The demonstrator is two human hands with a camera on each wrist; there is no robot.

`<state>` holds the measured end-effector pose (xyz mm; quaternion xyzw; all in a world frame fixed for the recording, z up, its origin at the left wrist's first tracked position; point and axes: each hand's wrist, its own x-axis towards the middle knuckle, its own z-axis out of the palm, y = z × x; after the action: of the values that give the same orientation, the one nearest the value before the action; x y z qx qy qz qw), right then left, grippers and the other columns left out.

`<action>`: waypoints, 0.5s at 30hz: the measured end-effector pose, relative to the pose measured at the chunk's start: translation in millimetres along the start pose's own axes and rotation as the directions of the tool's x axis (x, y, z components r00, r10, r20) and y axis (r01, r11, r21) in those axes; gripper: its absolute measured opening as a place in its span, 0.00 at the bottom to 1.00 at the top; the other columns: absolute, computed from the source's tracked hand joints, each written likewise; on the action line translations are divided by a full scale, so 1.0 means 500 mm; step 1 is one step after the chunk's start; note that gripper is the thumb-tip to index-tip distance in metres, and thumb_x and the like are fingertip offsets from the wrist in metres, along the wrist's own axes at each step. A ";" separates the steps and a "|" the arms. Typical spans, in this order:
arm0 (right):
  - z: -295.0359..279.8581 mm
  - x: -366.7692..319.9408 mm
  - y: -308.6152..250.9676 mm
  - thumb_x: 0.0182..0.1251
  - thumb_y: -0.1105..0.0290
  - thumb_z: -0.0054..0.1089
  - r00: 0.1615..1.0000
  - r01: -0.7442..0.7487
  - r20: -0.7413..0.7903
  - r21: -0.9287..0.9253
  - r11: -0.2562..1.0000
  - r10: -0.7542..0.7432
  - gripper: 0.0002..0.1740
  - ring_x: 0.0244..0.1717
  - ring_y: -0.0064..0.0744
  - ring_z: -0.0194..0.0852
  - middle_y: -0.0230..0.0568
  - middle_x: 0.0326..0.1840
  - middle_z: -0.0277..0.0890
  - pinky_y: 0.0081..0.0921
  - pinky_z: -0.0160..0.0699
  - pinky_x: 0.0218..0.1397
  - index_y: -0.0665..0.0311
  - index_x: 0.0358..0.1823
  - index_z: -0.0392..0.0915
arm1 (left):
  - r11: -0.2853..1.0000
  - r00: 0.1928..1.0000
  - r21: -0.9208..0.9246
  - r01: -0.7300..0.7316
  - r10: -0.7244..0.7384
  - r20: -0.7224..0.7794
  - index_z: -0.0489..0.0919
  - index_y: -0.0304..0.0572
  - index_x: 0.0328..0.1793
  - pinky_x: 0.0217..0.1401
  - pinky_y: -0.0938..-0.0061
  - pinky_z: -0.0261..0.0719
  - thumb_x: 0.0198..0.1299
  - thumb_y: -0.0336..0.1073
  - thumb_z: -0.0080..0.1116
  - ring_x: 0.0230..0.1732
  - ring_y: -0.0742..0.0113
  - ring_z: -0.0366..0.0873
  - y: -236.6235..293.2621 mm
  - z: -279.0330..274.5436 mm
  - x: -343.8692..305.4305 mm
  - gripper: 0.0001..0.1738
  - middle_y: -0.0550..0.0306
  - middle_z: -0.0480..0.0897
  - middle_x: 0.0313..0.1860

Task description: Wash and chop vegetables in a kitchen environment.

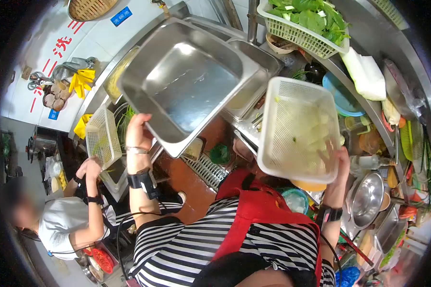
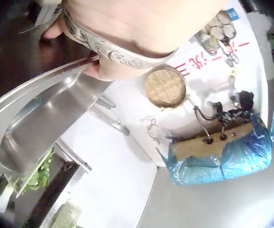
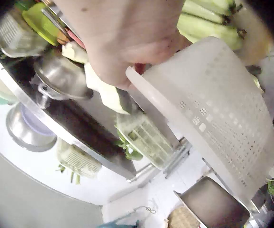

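My left hand (image 1: pixel 138 134) grips the rim of a deep rectangular stainless steel pan (image 1: pixel 191 81), fingers under the edge. The pan is tilted and its shiny inside faces me; the left wrist view shows the pan (image 2: pixel 56 111) hanging from the hand (image 2: pixel 122 33). On the other side, my right hand (image 1: pixel 341 167) holds a white perforated plastic basket (image 1: pixel 292 129) by its rim. A few small green scraps cling inside the basket. In the right wrist view the basket (image 3: pixel 213 99) hangs below the hand (image 3: pixel 127 38), its fingers partly hidden behind the wall.
A sink counter (image 1: pixel 270 62) lies behind the pan. Leafy greens fill a basket (image 1: pixel 316 40) on the upper right shelf. A steel bowl (image 1: pixel 367 198) stands at the right among other kitchenware. Another person (image 1: pixel 69 222) works at the left, beside a white basket (image 1: pixel 103 136).
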<state>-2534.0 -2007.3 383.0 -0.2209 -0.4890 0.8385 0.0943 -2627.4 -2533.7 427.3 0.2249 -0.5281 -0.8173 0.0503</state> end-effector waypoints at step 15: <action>0.362 0.171 0.110 0.53 0.78 0.52 0.976 0.003 0.217 0.034 0.999 -0.011 0.06 0.32 0.29 0.70 0.39 0.31 0.70 0.25 0.74 0.38 0.66 0.32 0.67 | 0.993 0.984 -0.037 -0.108 0.102 -0.146 0.75 0.38 0.33 0.44 0.73 0.73 0.44 0.24 0.52 0.36 0.66 0.74 0.036 -0.106 -0.074 0.08 0.58 0.77 0.33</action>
<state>-2690.3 -2144.0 388.5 -0.1247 -0.4830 0.8654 0.0471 -2574.6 -2574.3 436.7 0.2540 -0.5156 -0.8068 0.1365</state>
